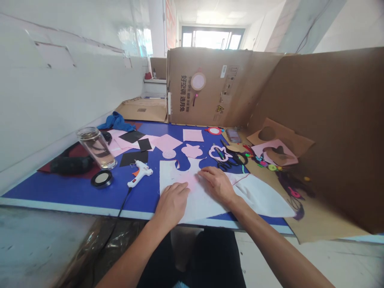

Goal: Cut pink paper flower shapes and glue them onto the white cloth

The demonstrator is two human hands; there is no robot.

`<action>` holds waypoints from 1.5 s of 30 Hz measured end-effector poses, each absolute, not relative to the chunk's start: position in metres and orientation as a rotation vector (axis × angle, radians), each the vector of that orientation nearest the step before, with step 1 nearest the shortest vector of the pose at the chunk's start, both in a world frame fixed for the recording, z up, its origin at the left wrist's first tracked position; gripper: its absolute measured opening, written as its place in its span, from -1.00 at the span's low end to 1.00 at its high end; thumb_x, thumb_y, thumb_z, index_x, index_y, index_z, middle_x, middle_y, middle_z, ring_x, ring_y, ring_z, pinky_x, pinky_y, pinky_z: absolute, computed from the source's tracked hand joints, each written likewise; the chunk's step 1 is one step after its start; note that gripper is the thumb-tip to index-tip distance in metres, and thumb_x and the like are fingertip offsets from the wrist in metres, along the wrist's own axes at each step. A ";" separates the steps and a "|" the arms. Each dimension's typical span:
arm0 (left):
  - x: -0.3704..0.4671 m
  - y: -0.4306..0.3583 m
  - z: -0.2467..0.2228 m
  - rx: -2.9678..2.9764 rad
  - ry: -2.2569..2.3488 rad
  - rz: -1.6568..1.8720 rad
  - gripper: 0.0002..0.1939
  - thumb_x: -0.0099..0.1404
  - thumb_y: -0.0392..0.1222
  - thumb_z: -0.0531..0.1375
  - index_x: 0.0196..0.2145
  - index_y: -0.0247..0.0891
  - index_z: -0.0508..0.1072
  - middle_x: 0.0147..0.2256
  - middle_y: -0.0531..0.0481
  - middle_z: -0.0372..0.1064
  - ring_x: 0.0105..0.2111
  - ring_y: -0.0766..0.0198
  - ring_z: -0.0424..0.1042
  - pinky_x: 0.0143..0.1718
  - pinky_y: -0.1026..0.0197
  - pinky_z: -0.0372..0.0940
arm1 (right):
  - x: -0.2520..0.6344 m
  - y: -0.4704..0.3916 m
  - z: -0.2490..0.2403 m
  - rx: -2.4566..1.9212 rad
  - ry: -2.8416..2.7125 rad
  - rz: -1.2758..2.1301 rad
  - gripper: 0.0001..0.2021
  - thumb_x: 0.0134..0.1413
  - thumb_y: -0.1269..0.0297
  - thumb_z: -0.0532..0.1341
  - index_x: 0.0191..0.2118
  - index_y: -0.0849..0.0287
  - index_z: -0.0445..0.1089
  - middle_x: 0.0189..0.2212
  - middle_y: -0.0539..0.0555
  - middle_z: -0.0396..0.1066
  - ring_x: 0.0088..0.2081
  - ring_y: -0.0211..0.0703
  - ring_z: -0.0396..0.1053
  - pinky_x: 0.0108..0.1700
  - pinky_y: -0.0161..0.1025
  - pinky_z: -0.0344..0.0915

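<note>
A white cloth (180,210) with rounded bites cut from its far edge lies at the near edge of the blue table. My left hand (172,202) rests on its left part, fingers stretched out and flat. On the cloth's right part lies my right hand (218,185), its fingers extended and slightly bent, with no object visible in them. Just beyond the cloth are a pink scalloped cut-out (192,151) and a small whitish round piece (169,154). More white fabric (264,196) spreads to the right, partly behind my right forearm.
At left are a white glue gun (140,173), a glass of liquid (97,148) and a round black-rimmed tin (102,179). Pink sheets (168,143) and black squares (132,137) lie farther back. Scissors (241,157) and buttons (264,163) sit right, before cardboard walls (240,92).
</note>
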State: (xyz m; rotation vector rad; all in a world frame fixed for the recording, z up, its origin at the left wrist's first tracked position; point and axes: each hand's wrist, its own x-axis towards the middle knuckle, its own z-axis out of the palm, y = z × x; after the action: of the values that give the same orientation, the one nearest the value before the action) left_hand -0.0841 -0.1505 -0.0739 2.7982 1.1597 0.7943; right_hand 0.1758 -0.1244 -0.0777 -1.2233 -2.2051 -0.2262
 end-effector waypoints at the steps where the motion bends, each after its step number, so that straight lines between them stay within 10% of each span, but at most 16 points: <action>1: -0.084 -0.151 -0.074 2.798 1.154 0.798 -0.65 0.45 -0.48 0.17 0.04 -0.23 0.64 0.18 -0.19 0.60 0.12 -0.04 0.57 0.05 -0.15 0.52 | 0.174 -0.126 -0.076 -1.194 -2.216 -0.218 -0.59 0.28 0.63 0.16 0.08 0.14 0.58 0.02 0.23 0.63 -0.01 0.11 0.55 -0.04 0.00 0.44; 17: -0.083 -0.155 -0.068 2.769 1.158 0.794 -0.67 0.50 -0.44 0.10 0.05 -0.24 0.59 0.16 -0.18 0.61 0.11 -0.04 0.56 0.08 -0.14 0.49 | 0.154 -0.143 -0.055 -0.957 -2.450 -0.011 -0.68 0.54 0.31 0.16 0.25 0.20 0.52 0.09 0.27 0.62 0.11 0.13 0.56 0.11 0.11 0.47; 45: -0.083 -0.157 -0.061 2.765 1.160 0.640 -0.66 0.51 -0.43 0.11 0.10 -0.24 0.57 0.23 -0.20 0.55 0.20 -0.04 0.52 0.14 -0.15 0.47 | 0.156 -0.143 -0.054 -0.992 -2.447 0.070 -0.69 0.54 0.32 0.17 0.22 0.19 0.55 0.08 0.24 0.65 0.13 0.12 0.58 0.11 0.13 0.47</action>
State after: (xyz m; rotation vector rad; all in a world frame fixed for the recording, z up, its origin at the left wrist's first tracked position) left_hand -0.0831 -0.1572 -0.0615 2.7650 1.1595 0.6401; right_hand 0.1560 -0.1433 -0.0538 -0.9918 -2.4468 0.0698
